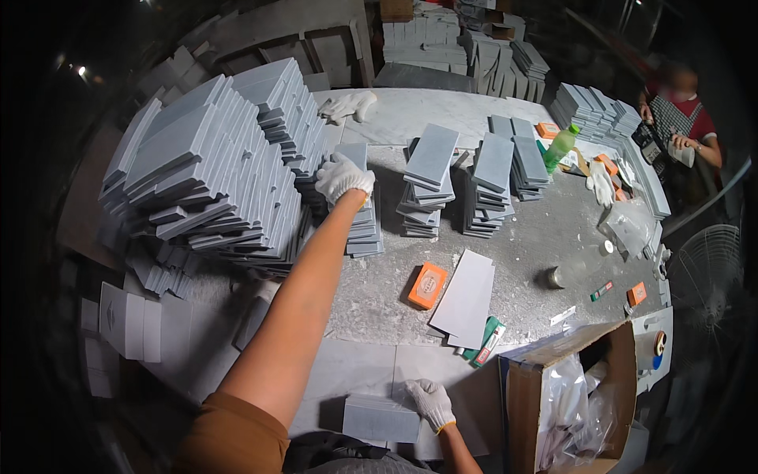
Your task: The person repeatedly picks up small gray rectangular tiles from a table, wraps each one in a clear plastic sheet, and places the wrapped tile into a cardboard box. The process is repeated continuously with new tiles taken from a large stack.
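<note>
Grey flat rectangular slabs [364,229] stand in an uneven stack on the grey dust-covered worktable [379,312], directly below the left hand [345,180]. The left hand, in a white knitted glove, rests at the top of this stack with its fingers partly curled; whether it grips a slab cannot be told. The right hand [432,403], in a matching glove and loosely closed, is at the right end of a grey rectangular block [379,426] by the table's near edge; its grip on the block cannot be determined.

Larger leaning piles of grey slabs [213,170] stand to the left. Two separate grey stacks [431,162] stand to the right. Nearer lie an orange rectangular box [427,285] and white flat rectangular panels [467,296]. An open brown cardboard box [523,403] at lower right contains clear plastic bags [564,407].
</note>
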Demonstrator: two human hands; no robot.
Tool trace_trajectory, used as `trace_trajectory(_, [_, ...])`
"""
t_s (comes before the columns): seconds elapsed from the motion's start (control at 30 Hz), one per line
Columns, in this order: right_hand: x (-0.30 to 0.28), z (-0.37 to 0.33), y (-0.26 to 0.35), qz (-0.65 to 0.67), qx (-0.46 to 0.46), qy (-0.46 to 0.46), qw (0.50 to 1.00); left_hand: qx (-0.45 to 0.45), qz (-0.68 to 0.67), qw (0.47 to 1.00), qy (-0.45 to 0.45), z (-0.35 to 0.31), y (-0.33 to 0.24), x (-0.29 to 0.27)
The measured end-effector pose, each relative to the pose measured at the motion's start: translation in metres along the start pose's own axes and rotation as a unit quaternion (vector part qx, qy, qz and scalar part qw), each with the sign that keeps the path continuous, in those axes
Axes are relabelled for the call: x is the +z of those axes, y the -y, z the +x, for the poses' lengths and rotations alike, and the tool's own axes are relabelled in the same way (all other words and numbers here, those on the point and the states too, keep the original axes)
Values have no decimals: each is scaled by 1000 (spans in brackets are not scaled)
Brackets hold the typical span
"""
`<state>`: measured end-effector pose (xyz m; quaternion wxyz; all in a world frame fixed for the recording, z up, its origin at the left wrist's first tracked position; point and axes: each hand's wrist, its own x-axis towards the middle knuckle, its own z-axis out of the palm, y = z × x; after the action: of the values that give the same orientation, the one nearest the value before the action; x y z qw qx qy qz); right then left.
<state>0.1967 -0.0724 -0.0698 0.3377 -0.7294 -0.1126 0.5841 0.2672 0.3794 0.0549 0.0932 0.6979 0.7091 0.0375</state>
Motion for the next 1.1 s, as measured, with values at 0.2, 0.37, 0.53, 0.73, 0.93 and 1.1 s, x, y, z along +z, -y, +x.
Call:
trace_trajectory(0.2, [6,8,-18,49,-29,-16,998,-54,-55,997,24,12,5,-9])
trace_trajectory(0.37, [1,7,-11,6,-11,9,1000,98,-130,987,1,-28,38,-26])
trace_trajectory(0.53, [-2,17,-14,-44,-83,11,996,408,-223,884,39,-126,137,-22])
trace_trajectory(0.73, [-3,18,-12,-26,-109,28,993,592,-121,780,164,-298,247,-41])
trace_trajectory(0.93, [0,43,-35,25,-141,27,989,617,-51,757,208,-359,280,-2])
trace_trajectory(1.1, [2,43,-36,32,-159,-1,987,619,-31,760,194,-365,282,6])
